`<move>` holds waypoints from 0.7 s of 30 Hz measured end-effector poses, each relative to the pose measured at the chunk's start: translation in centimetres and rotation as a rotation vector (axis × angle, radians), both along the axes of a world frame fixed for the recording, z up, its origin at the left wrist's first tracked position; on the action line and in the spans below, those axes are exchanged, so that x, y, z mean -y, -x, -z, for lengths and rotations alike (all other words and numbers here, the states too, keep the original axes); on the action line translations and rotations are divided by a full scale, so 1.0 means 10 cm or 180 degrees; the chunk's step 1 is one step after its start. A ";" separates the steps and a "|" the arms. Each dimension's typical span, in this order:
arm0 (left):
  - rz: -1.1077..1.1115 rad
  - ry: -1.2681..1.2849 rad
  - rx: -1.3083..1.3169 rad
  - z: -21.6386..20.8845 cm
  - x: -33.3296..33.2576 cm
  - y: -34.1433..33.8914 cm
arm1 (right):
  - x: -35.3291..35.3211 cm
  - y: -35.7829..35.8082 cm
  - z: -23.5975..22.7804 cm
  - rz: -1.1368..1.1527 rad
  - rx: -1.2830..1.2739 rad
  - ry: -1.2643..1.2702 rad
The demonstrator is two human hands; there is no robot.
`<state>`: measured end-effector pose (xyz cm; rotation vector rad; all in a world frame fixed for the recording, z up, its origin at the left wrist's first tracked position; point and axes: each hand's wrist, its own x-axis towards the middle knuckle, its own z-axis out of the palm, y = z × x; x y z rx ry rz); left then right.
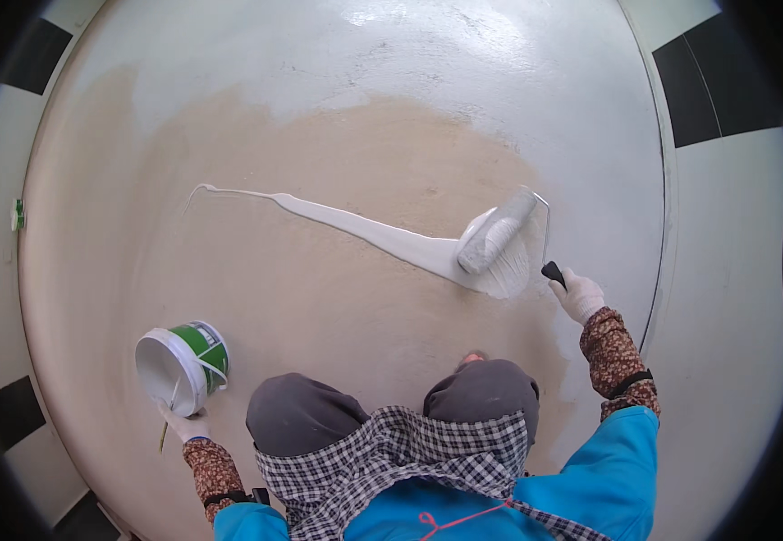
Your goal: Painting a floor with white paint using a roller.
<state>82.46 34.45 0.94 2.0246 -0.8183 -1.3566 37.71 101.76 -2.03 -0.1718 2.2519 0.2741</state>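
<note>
My right hand [580,296], in a white glove, is closed around the black handle of a paint roller [502,231]. The roller's wide sleeve, coated in white, lies on the floor at the right end of a long streak of thick white paint [364,227]. My left hand [183,423], also gloved, grips the lower rim of a white and green bucket [171,371] tilted with its mouth toward me. White paint coats the inside of the bucket. A thin stick [163,439] shows beside this hand; its kind and whether my fingers hold it are unclear.
Wet-looking white coating covers the far floor [391,45] and the right side; beige floor [355,153] shows nearer. White walls with black tiles [716,81] curve along both sides. My bent knees [306,410] are close below the streak. A small green object [18,215] sits by the left wall.
</note>
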 end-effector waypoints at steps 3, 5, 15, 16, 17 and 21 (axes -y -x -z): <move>-0.0117 -0.0093 -0.0123 -0.16 0.00 0.05 | 0.60 0.32 -0.03 -0.0200 -0.0040 0.0104; -0.0013 -0.0173 0.0057 -0.17 0.11 0.07 | 1.09 0.64 0.04 -0.0336 -0.0051 0.0175; -0.0285 0.0088 0.0473 -0.07 0.78 1.59 | 3.89 2.58 0.44 -0.0777 0.0311 0.0562; -0.0062 0.0214 0.0481 -0.01 0.95 1.90 | 4.29 2.95 0.56 -0.0814 0.0242 0.0611; -0.0197 0.0157 0.0558 -0.01 1.07 2.12 | 4.62 3.18 0.68 -0.0886 0.0220 0.0718; -0.0583 0.0096 0.0852 -0.14 1.23 2.45 | 5.32 3.22 0.93 -0.0843 0.0352 0.1001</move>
